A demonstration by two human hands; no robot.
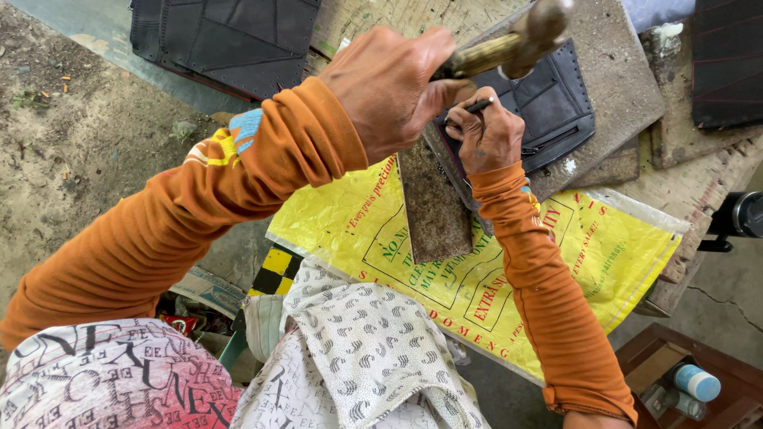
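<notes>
From the head camera, looking straight down, both arms in ribbed orange sleeves reach forward over a worn wooden table (373, 24).

The left hand (389, 87) is closed in a fist around the pale wooden handle of a hammer with a rounded, dull metal head (531, 33). The hammer is raised above the work, its head blurred near the top edge of the view, above and to the right of the other hand.

The right hand (491, 137) is pinched shut on a thin dark metal punch (479, 106), held between the fingertips and slanted, its upper end poking out above the knuckles. Its lower tip is hidden by the fingers, so I cannot tell whether it touches the piece below.

Under that hand lies a flat black panel of stitched rubber-like material (556, 107), resting on a grey, pitted slab (616, 83) that sits tilted on the table. A rusty brown rectangular metal plate (433, 208) lies just beside the slab's near edge, partly over a yellow woven plastic sack with red and green print (612, 254) that covers the table's front.

More black stitched panels lie at the top left (226, 40) and the top right (727, 63). At the lower right, a small bottle with a blue cap (698, 383) lies in a brown wooden tray (652, 353).
</notes>
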